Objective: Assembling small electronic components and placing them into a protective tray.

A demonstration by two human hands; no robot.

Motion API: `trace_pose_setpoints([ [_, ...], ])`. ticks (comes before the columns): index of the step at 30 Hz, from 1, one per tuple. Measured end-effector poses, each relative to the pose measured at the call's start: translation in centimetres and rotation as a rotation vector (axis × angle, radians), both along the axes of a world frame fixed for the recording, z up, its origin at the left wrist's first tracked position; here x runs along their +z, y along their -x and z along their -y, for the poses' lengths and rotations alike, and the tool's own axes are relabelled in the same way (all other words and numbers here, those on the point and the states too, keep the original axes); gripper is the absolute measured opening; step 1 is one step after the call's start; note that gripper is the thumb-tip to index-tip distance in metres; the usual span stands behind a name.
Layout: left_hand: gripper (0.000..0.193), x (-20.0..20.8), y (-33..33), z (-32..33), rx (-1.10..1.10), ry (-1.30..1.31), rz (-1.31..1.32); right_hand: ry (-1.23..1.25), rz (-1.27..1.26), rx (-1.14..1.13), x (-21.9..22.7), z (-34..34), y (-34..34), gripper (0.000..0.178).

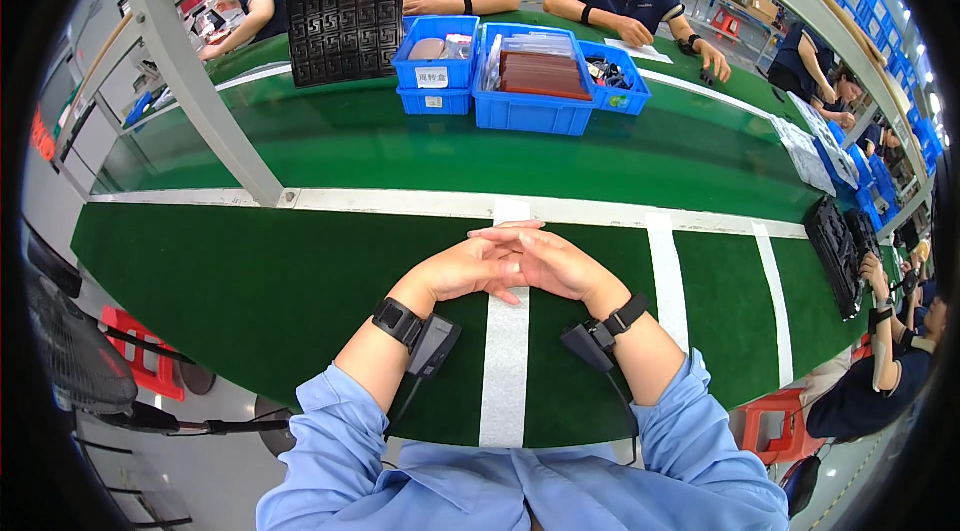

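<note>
My left hand (462, 269) and my right hand (562, 266) meet over the green work mat (300, 301), above a white tape strip (505, 371). Their fingers are stretched out and loosely crossed over one another, so some are partly hidden. Neither palm shows anything held. Each wrist carries a black strap, the left strap (398, 322) and the right strap (627, 313), with a dark box-shaped device and a cable attached. Both forearms come out of rolled light-blue sleeves.
Beyond a white rail (400, 202), a green belt bears blue bins (535, 116) with brown flat pieces and a black moulded tray (345, 31). A grey post (200, 71) rises at left. Co-workers sit across and at right, near black trays (835, 251). A fan (80, 356) stands left.
</note>
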State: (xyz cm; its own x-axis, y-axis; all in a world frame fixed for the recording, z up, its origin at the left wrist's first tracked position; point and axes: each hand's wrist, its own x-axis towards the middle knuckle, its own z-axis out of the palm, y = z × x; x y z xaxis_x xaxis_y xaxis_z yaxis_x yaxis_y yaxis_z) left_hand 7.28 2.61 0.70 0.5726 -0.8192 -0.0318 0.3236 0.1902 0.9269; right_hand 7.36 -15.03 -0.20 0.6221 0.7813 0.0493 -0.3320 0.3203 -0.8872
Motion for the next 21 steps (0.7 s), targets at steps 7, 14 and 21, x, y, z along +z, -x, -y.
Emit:
trace_pose_setpoints([
  [7, 0.066, -0.4, -0.2, 0.2, -0.009, -0.114, 0.108, -0.04, -0.054, -0.016, 0.4, -0.1, -0.1, 0.074],
  [14, 0.053, 0.0, 0.3, 1.0, 0.106, 0.013, -0.132, -0.212, -0.369, 0.102, 1.6, 0.8, -0.1, 0.084],
  [21, 0.041, 0.3, 1.6, 1.5, 0.395, -0.189, 0.287, -0.403, -0.36, 0.058, 1.0, -0.5, 1.2, 0.088],
])
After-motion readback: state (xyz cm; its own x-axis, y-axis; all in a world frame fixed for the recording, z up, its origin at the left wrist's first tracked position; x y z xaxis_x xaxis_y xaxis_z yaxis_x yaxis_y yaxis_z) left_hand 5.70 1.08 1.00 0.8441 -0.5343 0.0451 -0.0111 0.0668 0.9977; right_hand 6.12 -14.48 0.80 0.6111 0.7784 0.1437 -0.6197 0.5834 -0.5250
